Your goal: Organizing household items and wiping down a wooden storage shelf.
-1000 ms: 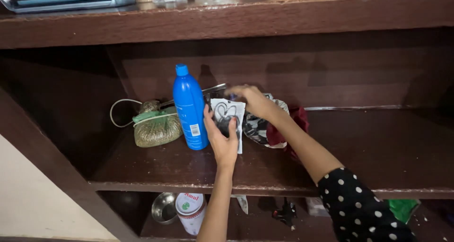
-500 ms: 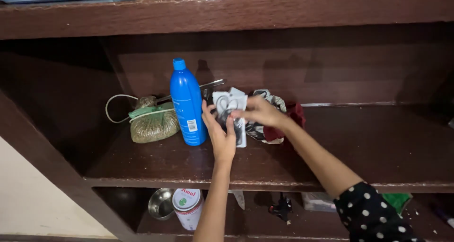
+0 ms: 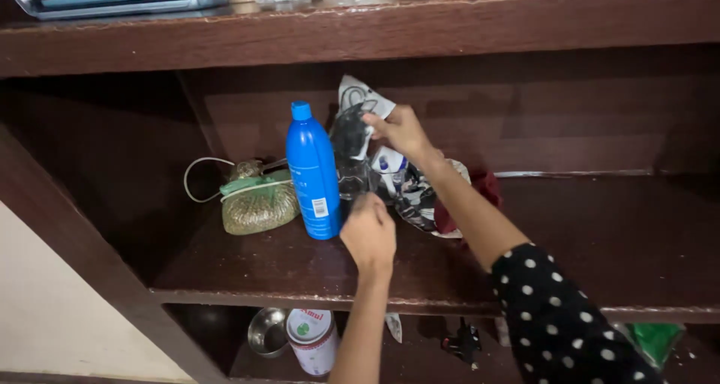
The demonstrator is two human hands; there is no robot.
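From the head camera, we see our right hand (image 3: 401, 131) has lifted the clear plastic pouch of dark coiled cable (image 3: 352, 129) off the dark wooden shelf (image 3: 262, 268); half a second ago it stood lower, held by both hands. Now the right fingers pinch its upper edge and it hangs just beside the tall blue plastic bottle (image 3: 313, 174), so the pouch seems to be coming out. Our left hand (image 3: 369, 230) has curled into a loose fist below it; whether it grips the pouch's lower end we cannot tell. Behind, crumpled patterned cloth (image 3: 420, 200) is partly hidden by the forearm, and a gold-green drawstring bag (image 3: 259, 204) lies left.
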